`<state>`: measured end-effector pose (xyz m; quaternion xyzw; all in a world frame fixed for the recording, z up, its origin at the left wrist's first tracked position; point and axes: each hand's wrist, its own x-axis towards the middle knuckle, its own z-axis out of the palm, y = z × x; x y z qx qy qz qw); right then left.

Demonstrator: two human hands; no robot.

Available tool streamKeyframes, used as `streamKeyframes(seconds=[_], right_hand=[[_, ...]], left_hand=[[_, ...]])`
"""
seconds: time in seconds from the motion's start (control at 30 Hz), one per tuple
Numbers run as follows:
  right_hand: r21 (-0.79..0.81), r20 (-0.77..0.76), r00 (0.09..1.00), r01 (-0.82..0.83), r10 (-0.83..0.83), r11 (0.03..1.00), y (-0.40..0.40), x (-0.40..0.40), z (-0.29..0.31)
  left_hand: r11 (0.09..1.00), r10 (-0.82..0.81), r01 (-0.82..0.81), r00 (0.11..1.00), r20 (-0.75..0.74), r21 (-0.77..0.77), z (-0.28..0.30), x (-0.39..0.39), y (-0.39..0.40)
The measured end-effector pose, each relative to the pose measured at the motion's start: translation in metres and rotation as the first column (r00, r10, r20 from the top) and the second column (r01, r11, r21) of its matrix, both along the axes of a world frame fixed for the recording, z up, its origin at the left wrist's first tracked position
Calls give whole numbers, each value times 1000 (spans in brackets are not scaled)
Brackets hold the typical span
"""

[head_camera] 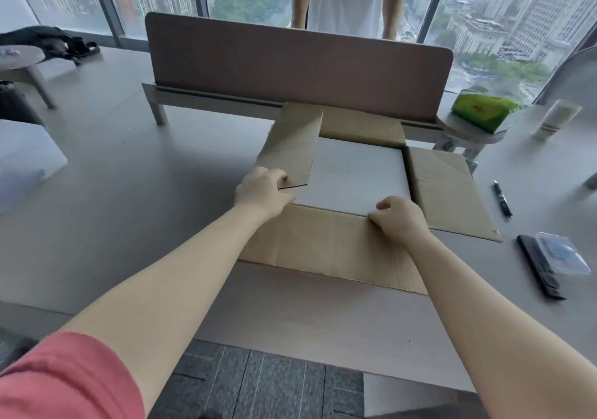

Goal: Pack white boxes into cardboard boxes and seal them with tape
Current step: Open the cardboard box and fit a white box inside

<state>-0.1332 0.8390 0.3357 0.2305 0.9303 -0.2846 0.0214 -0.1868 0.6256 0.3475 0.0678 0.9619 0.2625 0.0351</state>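
An open cardboard box [326, 244] sits mid-table with a white box [355, 176] lying flat inside it. Its four flaps are spread: the near flap lies toward me, the right flap [449, 189] lies flat, the far flap is folded back, the left flap [290, 147] stands partly raised. My left hand [263, 192] grips the near corner of the left flap. My right hand [399, 218], fingers curled, pinches the fold line of the near flap at the white box's near right edge.
A brown desk divider [300, 73] stands behind the box, with a person beyond it. Right of the box lie a black pen [502, 199], a black tool [539, 267] and a clear plastic case [562, 254]. A green packet [481, 111] and white bottle [557, 120] stand far right. Another white box [26, 157] rests at left.
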Motion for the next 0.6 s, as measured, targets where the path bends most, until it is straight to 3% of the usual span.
streamKeyframes(seconds=[0.07,0.23,0.33,0.43,0.53,0.6], right_hand=[[32,-12,999,45,-45,998,6,8,0],[78,-86,973,223,-216,972,21,32,0],[-110,-27,941,333,-338,937,29,44,0],[-378,56,913,395,-405,838,34,54,-1],[-548,-23,877,390,-479,740,33,56,-10],[-568,-116,865,345,-487,747,29,58,-14]], left_hand=[[989,-107,111,993,45,-101,-1,3,17],[939,-268,292,952,146,-180,-9,7,49],[900,-297,338,937,182,-274,-13,8,57],[885,-299,341,938,174,-318,-13,8,59],[876,-312,358,932,187,-322,-12,10,57],[877,-315,361,930,188,-317,-12,11,54]])
